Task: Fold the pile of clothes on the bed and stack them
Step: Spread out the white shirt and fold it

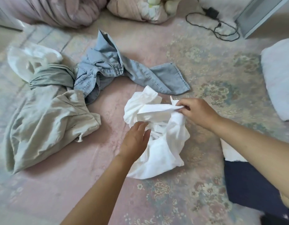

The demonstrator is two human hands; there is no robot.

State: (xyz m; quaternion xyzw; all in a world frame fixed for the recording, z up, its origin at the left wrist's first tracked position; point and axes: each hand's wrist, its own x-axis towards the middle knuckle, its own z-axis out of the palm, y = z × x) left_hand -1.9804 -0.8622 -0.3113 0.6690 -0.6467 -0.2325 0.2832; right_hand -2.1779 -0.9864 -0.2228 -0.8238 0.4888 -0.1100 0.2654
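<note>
Clothes lay unfolded on the bed point(197, 65): a crumpled white garment point(158, 143) nearest, jeans point(108, 67) and a beige garment point(48, 124) beyond it (both heaped). The right hand point(195, 111) pinched a white edge; the left hand point(135, 138) rested on the cloth, fingers straight.

Under the right hand point(195, 111) the white garment point(158, 140) is thin, matt woven cloth, creased all over, with one crisp folded band. Out beyond the left hand point(135, 140) lie pale blue jeans point(108, 67) in coarse stitched denim, and to that hand's left beige trousers point(48, 120) in soft rumpled cotton. Beneath everything, the bedspread point(205, 62) looks smooth, with a faint sheen and faded floral print.
</note>
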